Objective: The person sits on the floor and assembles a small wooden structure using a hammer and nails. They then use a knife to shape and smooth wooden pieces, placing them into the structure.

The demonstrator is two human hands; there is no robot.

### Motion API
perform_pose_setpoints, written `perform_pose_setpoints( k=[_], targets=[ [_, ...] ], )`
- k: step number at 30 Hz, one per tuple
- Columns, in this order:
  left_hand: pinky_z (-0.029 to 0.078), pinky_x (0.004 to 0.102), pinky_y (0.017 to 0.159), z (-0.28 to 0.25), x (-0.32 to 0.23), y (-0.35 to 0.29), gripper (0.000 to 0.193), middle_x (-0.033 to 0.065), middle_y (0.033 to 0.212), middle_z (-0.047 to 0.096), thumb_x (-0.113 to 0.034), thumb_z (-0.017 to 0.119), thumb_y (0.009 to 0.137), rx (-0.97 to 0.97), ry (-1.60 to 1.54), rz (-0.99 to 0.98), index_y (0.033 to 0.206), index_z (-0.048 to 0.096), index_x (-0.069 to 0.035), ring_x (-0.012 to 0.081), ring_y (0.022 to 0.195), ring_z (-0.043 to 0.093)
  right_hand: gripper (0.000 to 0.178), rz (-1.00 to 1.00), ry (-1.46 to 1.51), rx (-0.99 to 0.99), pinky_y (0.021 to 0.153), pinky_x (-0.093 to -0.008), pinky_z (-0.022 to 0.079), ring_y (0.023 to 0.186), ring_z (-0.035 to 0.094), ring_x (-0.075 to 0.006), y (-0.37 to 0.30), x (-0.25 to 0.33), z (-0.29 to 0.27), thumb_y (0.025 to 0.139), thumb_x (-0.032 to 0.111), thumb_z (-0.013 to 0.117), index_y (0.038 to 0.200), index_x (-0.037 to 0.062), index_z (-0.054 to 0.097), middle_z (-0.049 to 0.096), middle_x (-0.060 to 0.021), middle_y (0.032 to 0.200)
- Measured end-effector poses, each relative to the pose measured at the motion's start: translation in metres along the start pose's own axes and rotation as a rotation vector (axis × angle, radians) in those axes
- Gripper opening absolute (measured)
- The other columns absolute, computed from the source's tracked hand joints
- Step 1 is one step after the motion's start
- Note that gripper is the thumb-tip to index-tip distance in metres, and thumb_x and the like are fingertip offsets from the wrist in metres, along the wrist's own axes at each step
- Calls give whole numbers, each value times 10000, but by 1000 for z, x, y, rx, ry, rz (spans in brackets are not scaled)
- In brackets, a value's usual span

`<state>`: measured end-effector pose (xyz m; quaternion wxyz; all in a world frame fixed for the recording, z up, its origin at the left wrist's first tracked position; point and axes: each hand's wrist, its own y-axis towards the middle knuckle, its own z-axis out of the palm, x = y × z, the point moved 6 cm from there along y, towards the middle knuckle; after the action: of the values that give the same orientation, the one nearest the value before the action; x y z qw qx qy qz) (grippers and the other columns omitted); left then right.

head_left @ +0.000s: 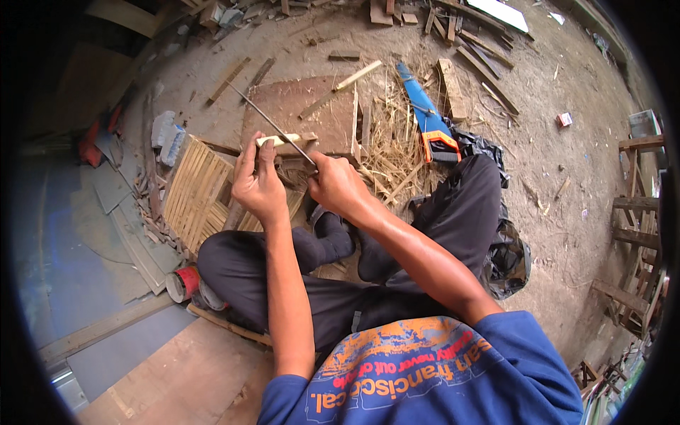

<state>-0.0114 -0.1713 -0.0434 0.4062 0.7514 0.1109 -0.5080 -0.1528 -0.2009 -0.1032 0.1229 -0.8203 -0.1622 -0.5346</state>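
Note:
My left hand point(261, 185) is raised above my crossed legs, its fingers closed on a short pale piece of wood point(285, 140). Closed too, my right hand point(338, 184) grips the near end of a long, thin metal tool point(263, 113). That tool slants away to the far left and passes across the wood, close to my left fingertips. Whether it is a blade seen edge-on or a rod, I cannot tell; its grip is hidden in my right fist. Beyond my hands a brown board point(280, 99) lies on the ground.
A handsaw point(423, 113) with blue blade and orange-black handle lies right of a heap of shavings point(389, 142). Stacked slats point(195, 180) sit left of my hands. Wood scraps point(489, 64) lie far right; a red can point(185, 280) stands by my left knee.

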Motion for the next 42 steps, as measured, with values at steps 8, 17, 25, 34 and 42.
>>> perform_pose_setpoints(
  k=[8, 17, 25, 34, 42],
  targets=[
    [573, 286, 732, -3, 3, 0, 236, 115, 1013, 723, -77, 708, 931, -2, 75, 48, 1133, 715, 44, 154, 898, 673, 303, 25, -38, -12, 744, -530, 523, 850, 649, -474, 8, -2, -2, 789, 58, 635, 1084, -12, 641, 654, -298, 787],
    [590, 304, 792, -3, 7, 3, 253, 120, 1063, 709, -86, 691, 946, -43, 1, -35, 1143, 694, 73, 167, 935, 675, 236, -55, 4, 8, 748, -538, 522, 845, 647, -473, 4, 23, -4, 779, 60, 638, 1001, -15, 630, 653, -295, 798],
    [587, 265, 753, -10, 10, 2, 248, 115, 1044, 720, -97, 699, 944, -98, -76, -93, 1135, 707, 59, 144, 924, 668, 251, -32, -40, 22, 761, -553, 525, 845, 646, -481, 7, 30, 7, 800, 86, 625, 1033, -5, 618, 666, -289, 827],
    [607, 292, 780, -14, 14, 6, 288, 145, 1083, 707, -109, 698, 945, -106, -103, -114, 1157, 684, 84, 162, 929, 670, 262, -38, -32, 21, 738, -555, 527, 828, 645, -484, 10, 26, 13, 786, 75, 631, 1037, -1, 632, 657, -288, 779],
    [575, 290, 777, -16, 9, 5, 260, 120, 1036, 714, -117, 698, 949, -71, 229, 26, 1143, 704, 57, 151, 907, 667, 252, -39, -7, 15, 741, -552, 531, 821, 654, -477, 0, 32, 5, 797, 81, 630, 1034, -6, 630, 663, -289, 792]
  ],
)
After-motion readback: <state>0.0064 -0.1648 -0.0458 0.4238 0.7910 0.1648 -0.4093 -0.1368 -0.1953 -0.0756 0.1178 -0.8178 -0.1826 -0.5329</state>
